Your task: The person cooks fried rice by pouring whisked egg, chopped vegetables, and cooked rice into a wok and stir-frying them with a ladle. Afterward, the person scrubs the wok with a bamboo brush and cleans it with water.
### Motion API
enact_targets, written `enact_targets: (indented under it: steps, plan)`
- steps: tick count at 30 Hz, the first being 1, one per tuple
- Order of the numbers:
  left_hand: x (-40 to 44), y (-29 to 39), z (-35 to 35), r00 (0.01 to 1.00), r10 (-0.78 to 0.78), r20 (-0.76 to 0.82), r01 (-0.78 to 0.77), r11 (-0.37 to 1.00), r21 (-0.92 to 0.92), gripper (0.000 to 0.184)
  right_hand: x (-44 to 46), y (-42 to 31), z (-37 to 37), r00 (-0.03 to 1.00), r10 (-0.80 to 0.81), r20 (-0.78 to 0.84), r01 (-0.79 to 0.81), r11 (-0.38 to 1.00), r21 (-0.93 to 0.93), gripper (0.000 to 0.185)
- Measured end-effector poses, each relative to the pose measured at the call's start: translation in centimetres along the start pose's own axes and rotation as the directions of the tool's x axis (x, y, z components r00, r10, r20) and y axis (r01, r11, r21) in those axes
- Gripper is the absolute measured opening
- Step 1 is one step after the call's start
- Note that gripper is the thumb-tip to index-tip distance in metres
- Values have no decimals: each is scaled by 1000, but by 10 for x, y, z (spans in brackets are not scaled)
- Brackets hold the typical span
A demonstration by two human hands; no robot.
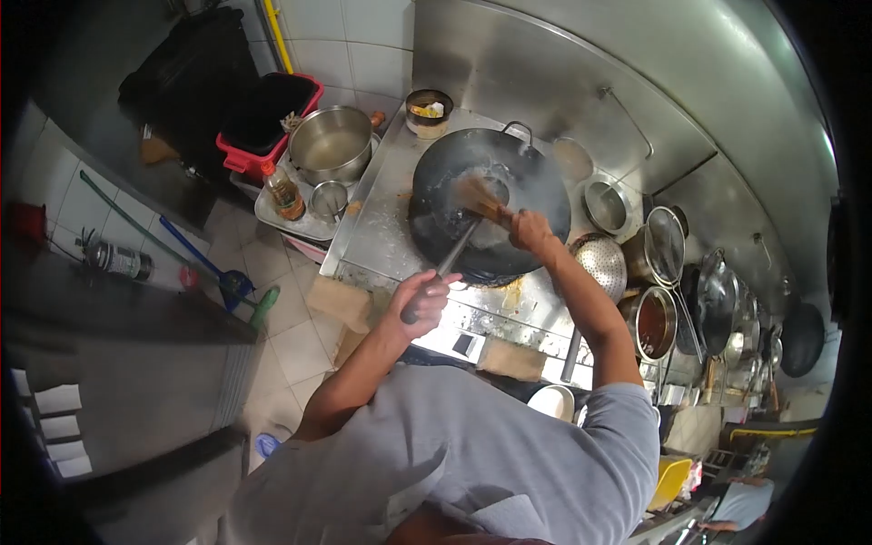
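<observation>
A large dark wok (436,173) sits on the steel stove, with a little liquid and some steam in it. My left hand (425,298) is wrapped round the dark handle of a ladle (460,247), whose far end reaches into the wok. Over the wok, my right hand (530,231) grips a brown bamboo brush (481,197). The brush's bristles are blurred and lie at or close to the ladle's head, which they partly hide. Whether they touch it, I cannot tell.
Left of the stove are a steel pot (330,145) of cloudy liquid and a sauce bottle (284,193). A small bowl (429,107) stands behind. To the right are a perforated strainer (599,266), a pot of red-brown sauce (655,324) and several pans. Another person (740,504) is far right.
</observation>
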State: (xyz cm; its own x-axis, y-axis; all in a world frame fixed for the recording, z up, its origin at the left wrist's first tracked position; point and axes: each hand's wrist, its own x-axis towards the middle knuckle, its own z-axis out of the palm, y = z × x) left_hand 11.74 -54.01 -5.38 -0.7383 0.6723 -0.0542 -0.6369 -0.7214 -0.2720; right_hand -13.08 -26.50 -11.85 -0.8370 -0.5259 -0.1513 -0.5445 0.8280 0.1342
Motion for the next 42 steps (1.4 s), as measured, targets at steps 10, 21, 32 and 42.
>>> enact_targets:
  steps: [10, 21, 32, 42]
  plan:
    - [5, -3, 19, 995, -42, -86, 45, 999, 30, 42, -22, -3, -96, 941, 46, 336, -44, 999, -11, 35]
    - [-3, -5, 37, 957, 6, -291, 16, 997, 73, 28, -30, 0, -60, 1000, 14, -8, -15, 998, -58, 23]
    - [-5, -4, 39, 944, 31, -330, 3, 995, 103, 29, -49, -18, -94, 993, 120, 6, -118, 984, -131, 23]
    - [-4, -8, 55, 944, 66, -322, -49, 997, 60, 20, -55, -23, -52, 953, 147, -265, -199, 963, -183, 22]
